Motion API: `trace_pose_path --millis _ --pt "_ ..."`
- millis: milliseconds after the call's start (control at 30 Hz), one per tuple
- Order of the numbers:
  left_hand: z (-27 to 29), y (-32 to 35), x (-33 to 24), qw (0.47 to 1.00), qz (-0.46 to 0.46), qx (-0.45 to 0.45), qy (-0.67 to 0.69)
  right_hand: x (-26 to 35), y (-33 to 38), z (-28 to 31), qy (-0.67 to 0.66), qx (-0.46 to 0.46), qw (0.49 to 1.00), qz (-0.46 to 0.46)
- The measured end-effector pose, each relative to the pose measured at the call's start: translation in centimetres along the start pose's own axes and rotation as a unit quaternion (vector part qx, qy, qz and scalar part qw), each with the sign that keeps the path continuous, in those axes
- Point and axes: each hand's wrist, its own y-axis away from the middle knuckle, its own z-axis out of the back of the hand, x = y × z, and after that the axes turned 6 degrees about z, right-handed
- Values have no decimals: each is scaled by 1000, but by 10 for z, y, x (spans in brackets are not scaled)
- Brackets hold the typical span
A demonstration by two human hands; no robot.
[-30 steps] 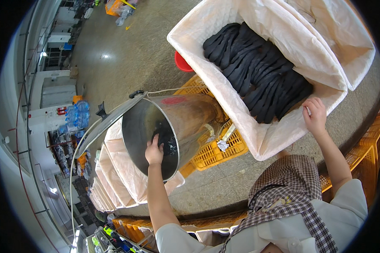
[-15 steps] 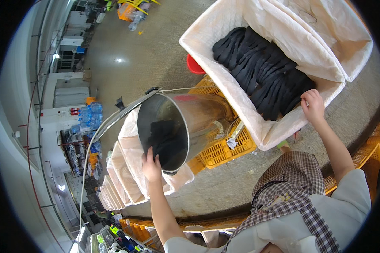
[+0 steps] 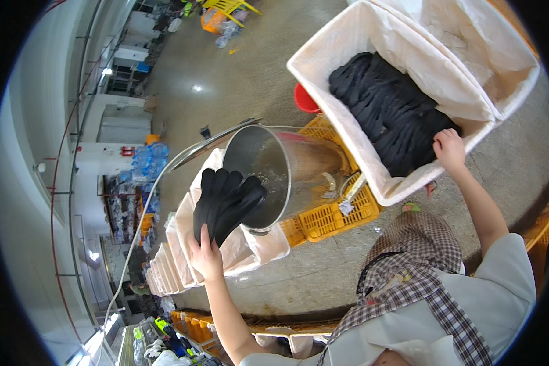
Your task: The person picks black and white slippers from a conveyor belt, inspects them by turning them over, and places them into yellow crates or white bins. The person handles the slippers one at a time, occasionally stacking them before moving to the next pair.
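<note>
Bundle of black gloves (image 3: 227, 201) held at the mouth of the steel drum (image 3: 274, 174), mostly outside the rim, upper end overlapping the drum opening. Long axis runs from lower left, at the hand, to upper right; fingertips of the gloves fan out toward the drum mouth. Left hand (image 3: 205, 256) closed around the lower end of the bundle, thumb and fingers wrapped on it.

Drum lies tilted on its side, mouth facing left and toward the camera; interior shiny, contents beyond the gloves not discernible. Drum rests over a yellow slatted crate (image 3: 332, 213).

Right hand (image 3: 450, 148) on the near rim of the large white fabric-lined bin (image 3: 372, 165), fingers curled over the edge, holding nothing else. Bin holds a heap of black gloves (image 3: 390, 119), stacked in rows, filling its middle. Second white-lined bin (image 3: 488, 49) just beyond it; no contents visible. Row of smaller white-lined bins (image 3: 177, 262) under and left of the drum, contents hidden. Red bucket (image 3: 305, 100) partly hidden behind the large bin.

Versus half a second earlier: left hand then at the drum rim with dark gloves inside the drum; now bundle drawn out and in hand. Right hand unchanged on the bin edge.
</note>
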Motion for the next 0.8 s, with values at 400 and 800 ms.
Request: trace_pose_path --millis 400,800 --pt "2 23 -3 998 26 33 45 -13 5 -5 19 -10 1000 0" --pt "82 -6 -34 979 79 -107 152 -51 -3 38 -56 -158 982 -84"
